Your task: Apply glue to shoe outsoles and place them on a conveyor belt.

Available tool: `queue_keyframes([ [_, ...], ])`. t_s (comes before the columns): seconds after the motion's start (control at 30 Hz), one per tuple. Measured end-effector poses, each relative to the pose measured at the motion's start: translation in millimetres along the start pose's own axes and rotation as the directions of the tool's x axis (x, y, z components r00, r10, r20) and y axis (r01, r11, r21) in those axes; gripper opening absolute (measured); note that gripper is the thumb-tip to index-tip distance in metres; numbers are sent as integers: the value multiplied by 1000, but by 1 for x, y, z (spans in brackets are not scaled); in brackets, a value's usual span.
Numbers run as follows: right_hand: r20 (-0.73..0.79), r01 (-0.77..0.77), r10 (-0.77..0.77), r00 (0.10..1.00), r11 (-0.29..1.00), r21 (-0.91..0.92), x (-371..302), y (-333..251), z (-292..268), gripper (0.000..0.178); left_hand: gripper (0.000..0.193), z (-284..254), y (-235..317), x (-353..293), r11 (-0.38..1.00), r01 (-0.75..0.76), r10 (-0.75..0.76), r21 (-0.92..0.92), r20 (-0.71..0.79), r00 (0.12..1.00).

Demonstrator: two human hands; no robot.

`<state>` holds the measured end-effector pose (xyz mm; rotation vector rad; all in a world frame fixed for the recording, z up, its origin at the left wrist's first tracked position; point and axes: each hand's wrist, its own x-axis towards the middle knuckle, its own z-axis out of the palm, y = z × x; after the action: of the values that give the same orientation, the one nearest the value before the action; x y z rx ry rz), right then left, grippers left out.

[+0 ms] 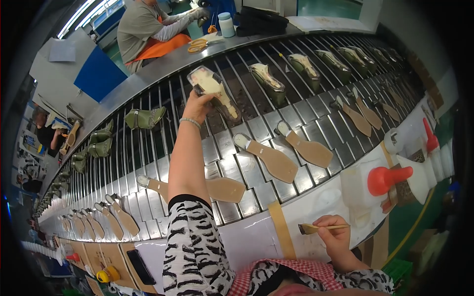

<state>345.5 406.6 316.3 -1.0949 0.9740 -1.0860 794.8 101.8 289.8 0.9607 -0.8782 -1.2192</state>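
My left hand (pixel 198 105) reaches out over the conveyor and is closed on the near side of a shoe upper on a last (pixel 206 79). The upper lies bottom-up across the metal rods, its pale underside showing. Lower right, my right hand (pixel 335 239) pinches the wooden handle of a flat brush (pixel 309 229), bristles pointing left, above the white work surface. Between the hands, tan shoe soles (pixel 272 161) with pale heel ends lie on the slatted metal belt. My left forearm partly covers another sole (pixel 226 189).
More green lasted uppers (pixel 266 81) sit along the conveyor (pixel 247 190) on both sides. A red-topped container (pixel 382 180) stands at the right. A phone (pixel 140 266) and yellow tape roll (pixel 107 274) lie lower left. Across the line, a person in an orange apron works near scissors (pixel 198 46) and a jar (pixel 226 24).
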Motion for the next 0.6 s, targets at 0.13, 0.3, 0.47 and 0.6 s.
queue_keyframes([
  [0.13, -22, -11, 9, 1000, 997, -70, 12, 5, 6, 11, 58, -31, -31, 27, 989, 96, -114, -114, -161, 980],
  [0.3, -53, 50, -54, 997, 996, -80, 20, 3, 10, 11, 83, -133, -39, 37, 763, -177, -209, -622, -496, 843],
  [0.47, -100, 41, -57, 993, 987, -158, 26, -2, 12, 11, 69, -186, -31, 32, 612, -480, -89, -628, -658, 748],
  [0.6, -79, 31, -45, 996, 986, -163, 30, -3, 15, 11, 38, -210, -22, 30, 641, -510, -262, -574, -787, 558],
])
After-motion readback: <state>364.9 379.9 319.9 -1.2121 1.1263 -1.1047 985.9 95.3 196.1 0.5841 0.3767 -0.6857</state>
